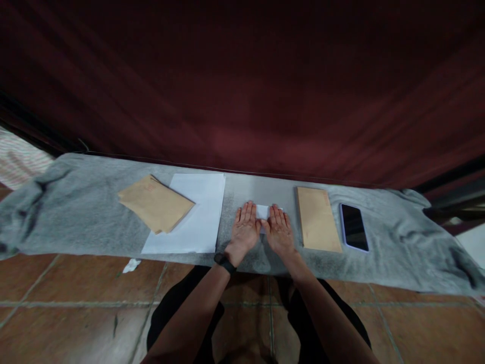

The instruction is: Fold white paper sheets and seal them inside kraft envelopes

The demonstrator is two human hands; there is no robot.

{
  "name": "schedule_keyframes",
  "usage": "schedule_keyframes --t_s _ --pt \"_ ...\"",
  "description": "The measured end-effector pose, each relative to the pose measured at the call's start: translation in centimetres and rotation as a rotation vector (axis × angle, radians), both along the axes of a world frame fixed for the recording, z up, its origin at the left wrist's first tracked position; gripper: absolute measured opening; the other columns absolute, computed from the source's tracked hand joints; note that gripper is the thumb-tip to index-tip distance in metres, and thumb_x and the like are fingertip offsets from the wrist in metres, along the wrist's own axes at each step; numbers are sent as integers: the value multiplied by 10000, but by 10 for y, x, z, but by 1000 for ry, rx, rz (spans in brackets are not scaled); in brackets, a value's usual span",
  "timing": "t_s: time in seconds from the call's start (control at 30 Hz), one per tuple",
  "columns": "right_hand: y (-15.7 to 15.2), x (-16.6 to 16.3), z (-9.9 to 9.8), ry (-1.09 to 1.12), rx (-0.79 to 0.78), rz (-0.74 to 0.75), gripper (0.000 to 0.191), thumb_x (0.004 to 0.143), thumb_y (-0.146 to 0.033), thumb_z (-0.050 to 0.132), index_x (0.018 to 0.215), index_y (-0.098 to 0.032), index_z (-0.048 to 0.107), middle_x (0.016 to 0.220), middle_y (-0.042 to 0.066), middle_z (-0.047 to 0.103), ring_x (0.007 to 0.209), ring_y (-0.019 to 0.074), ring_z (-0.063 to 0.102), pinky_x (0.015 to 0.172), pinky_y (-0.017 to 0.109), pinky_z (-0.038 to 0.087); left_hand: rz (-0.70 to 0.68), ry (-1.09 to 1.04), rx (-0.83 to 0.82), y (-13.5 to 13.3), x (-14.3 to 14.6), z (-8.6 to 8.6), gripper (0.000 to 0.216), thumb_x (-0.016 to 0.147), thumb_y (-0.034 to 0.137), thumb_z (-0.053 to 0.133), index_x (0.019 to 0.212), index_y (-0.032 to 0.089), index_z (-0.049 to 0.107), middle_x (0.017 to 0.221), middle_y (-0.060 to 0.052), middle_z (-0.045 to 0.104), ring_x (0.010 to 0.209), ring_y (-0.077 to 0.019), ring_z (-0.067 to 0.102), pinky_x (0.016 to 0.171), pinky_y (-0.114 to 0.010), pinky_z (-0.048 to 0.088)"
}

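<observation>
A small piece of folded white paper (262, 212) lies on the grey cloth, mostly covered by my two hands. My left hand (245, 226) rests flat on its left part, fingers stretched forward and a dark band on the wrist. On its right part my right hand (279, 230) also lies flat, palm down with the fingers straight. The thumbs almost meet over the paper. To the left is a stack of white paper sheets (202, 212), partly under a few brown envelopes (155, 202). Beside my right hand lies a neat stack of brown envelopes (319, 218).
A smartphone (354, 227) in a light purple case lies right of the envelope stack. The grey cloth (87, 212) covers a long narrow surface. Behind it hangs a dark red curtain (242, 101). A crumpled white scrap (131, 265) is on the tiled floor (87, 283).
</observation>
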State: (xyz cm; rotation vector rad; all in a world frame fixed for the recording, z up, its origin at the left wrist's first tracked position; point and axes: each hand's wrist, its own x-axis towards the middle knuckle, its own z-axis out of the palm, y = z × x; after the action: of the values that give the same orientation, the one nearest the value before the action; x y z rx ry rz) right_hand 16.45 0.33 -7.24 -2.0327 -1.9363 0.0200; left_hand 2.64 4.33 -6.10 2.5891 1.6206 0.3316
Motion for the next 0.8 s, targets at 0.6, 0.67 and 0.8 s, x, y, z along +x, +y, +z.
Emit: schedule_keyframes --t_s 0.6,0.67,0.8 --pt "-8 24 -3 -52 -1 -39 620 1062 -394 205 1540 -30 362 1595 198 368 1479 312 346 1199 503 283 -271 -46 44 -21 -2 5 547 1050 383 341 1516 102 403 1623 -127 345 1534 -238 239 1268 -436 186" --pt "-7 27 0 -43 -26 -25 614 1064 -385 183 1535 -45 379 1593 189 377 1484 305 338 1199 508 280 -359 -41 22 -28 -3 8 561 1052 431 350 1517 124 407 1617 -122 361 1527 -234 260 1265 -430 185" --pt "-3 35 9 15 -50 -19 606 1068 -385 149 1523 -90 419 1581 165 411 1493 290 328 1205 536 265 -456 -47 -7 -36 -13 16 594 1036 521 378 1535 199 387 1614 -90 377 1531 -237 249 1260 -457 165"
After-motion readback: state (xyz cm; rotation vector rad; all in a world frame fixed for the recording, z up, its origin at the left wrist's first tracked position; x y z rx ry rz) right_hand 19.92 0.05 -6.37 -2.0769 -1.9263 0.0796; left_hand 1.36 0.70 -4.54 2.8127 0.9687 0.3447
